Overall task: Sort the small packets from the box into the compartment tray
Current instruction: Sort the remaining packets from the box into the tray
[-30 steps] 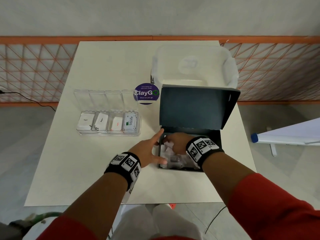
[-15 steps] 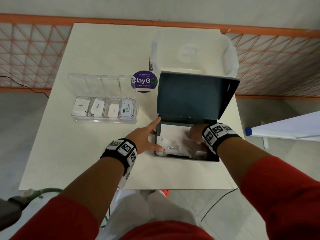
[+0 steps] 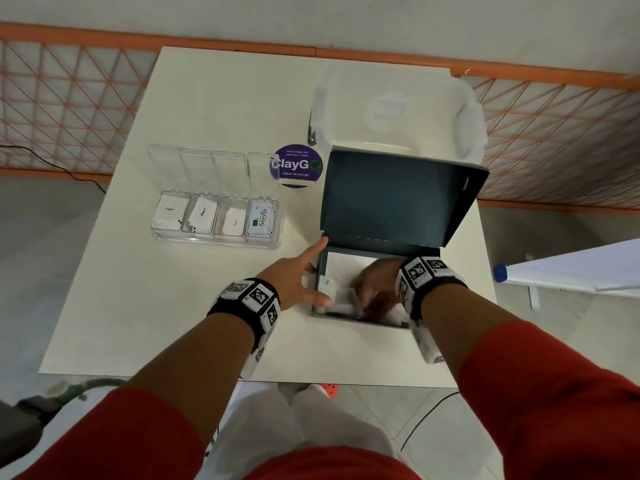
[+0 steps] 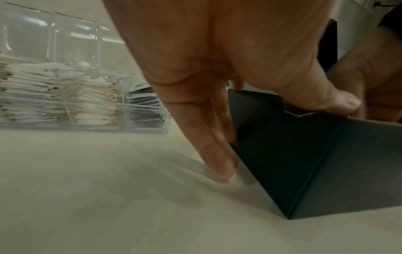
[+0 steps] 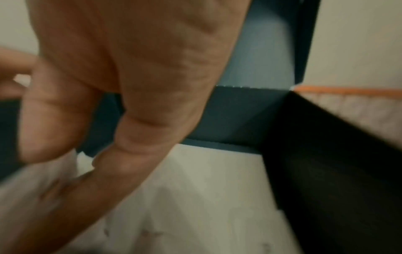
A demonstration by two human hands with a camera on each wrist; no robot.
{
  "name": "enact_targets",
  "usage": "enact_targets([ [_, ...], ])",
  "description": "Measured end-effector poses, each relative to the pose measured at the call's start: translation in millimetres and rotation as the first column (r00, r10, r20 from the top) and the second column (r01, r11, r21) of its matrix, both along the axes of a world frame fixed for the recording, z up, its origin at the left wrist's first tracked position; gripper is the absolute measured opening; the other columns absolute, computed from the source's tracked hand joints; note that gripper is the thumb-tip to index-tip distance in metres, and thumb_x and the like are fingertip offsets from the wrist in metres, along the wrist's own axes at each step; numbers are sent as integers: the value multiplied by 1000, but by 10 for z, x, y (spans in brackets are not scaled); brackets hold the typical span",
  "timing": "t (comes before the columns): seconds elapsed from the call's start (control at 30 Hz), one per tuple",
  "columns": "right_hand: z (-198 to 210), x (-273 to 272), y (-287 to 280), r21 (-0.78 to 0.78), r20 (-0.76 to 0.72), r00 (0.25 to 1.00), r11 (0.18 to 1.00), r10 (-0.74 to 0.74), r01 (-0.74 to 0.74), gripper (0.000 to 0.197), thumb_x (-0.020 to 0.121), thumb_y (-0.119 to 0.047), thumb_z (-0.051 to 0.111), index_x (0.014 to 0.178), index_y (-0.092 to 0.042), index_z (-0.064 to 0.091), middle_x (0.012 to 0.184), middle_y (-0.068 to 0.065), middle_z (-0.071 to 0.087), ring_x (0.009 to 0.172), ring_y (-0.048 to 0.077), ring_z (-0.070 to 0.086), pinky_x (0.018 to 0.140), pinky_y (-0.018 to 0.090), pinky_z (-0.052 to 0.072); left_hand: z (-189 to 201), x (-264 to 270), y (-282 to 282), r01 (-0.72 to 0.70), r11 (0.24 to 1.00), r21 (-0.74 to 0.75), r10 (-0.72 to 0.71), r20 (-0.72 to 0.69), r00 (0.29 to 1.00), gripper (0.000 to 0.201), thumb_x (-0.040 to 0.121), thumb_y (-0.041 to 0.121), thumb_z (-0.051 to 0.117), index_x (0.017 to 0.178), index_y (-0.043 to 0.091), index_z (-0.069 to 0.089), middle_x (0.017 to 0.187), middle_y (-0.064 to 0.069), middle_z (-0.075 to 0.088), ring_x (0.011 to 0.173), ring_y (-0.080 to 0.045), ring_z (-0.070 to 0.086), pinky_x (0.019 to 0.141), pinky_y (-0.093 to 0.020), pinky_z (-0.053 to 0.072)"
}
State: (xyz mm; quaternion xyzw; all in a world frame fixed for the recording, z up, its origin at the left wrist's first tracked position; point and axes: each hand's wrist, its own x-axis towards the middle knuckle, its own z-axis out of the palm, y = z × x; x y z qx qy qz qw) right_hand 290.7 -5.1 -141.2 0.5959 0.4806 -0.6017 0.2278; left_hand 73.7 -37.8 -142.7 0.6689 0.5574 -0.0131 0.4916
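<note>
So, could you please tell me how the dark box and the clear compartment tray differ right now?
The box is opaque dark teal; the tray is transparent. The box holds loose jumbled packets; the tray holds them sorted into four compartments. Both hands reach the box, none the tray. Both stand open, lids raised.

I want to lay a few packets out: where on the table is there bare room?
Bare table lies in front of the tray, left of the left hand. More lies behind the tray, left of the clear tub. Crowded: the gap between tray and box, narrowed by the sticker and the left hand; the right hand fills the box.
</note>
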Motion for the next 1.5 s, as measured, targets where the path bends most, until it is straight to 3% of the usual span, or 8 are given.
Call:
enact_targets([
  [0.13, 82, -96, 83, 38, -146, 924, 931, -354, 363, 28, 84, 10, 58, 92, -12, 71, 100, 12, 71, 86, 28, 69, 64, 34, 60, -5, -6, -10, -6, 1000, -5, 6, 7, 1000, 114, 69, 47, 81, 144, 55, -5, 136, -1, 53, 86, -14, 60, 98, -35, 47],
  [0.23, 160, 56, 159, 228, 206, 979, 972, 9, -57, 18, 72, -5, 67, 88, -11, 72, 91, 11, 73, 80, 27, 72, 75, 40, 61, -13, -12, -11, -8, 1000, -8, 8, 25, 1000, 114, 68, 48, 81, 143, 58, -5, 134, 1, 54, 79, -10, 57, 94, -32, 48],
  [0.43, -31, 247, -82, 34, 556, 570, 669, 605, -743, 17, 79, -15, 61, 94, -15, 69, 96, 6, 69, 83, 24, 65, 75, 34, 56, -1, -4, -12, -4, 1000, -10, 4, 17, 1000, 114, 68, 49, 81, 143, 57, -5, 136, -1, 54, 90, -16, 63, 99, -37, 47],
  [0.63, 51, -63, -39, 130, 245, 960, 976, 138, -174, 9, 82, -9, 67, 78, -16, 71, 97, 11, 70, 91, 30, 68, 90, 42, 57, 13, -6, -26, -22, 1000, -18, 23, 34, 999, 113, 70, 46, 81, 144, 56, -3, 136, -1, 54, 87, -17, 62, 98, -38, 47],
  [0.73, 149, -282, 19, -72, -116, 891, 898, -440, 434, 29, 88, 11, 43, 97, -3, 68, 87, 12, 68, 78, 28, 66, 79, 38, 58, 23, 0, -23, -20, 1000, -12, 21, 30, 999, 114, 69, 45, 82, 145, 55, -3, 136, -2, 54, 97, -22, 65, 99, -39, 47],
  [1.13, 99, 281, -197, 236, 633, 666, 722, 394, -651, 50, 80, -13, 70, 129, -14, 60, 121, 5, 63, 114, 28, 62, 82, 31, 45, 14, 3, -19, -16, 1000, -24, 17, 40, 999, 113, 70, 46, 81, 146, 53, -2, 136, -1, 53, 87, -14, 59, 98, -36, 47],
  [1.37, 143, -108, 11, 85, -19, 893, 890, -449, 449, 32, 94, 6, 43, 121, 7, 61, 102, 17, 68, 91, 33, 69, 86, 45, 57, 8, -1, -24, -25, 999, -22, 26, 43, 999, 113, 70, 45, 81, 146, 54, -2, 134, -2, 54, 83, -14, 58, 99, -37, 46],
  [1.5, 465, 131, -31, 357, 260, 949, 931, -180, 79, 36, 95, -7, 59, 130, 3, 57, 120, 19, 63, 108, 33, 64, 91, 43, 55, -21, -22, -25, -21, 1000, -11, 22, 54, 998, 113, 69, 47, 81, 145, 54, -3, 133, -1, 55, 80, -10, 59, 91, -29, 47],
])
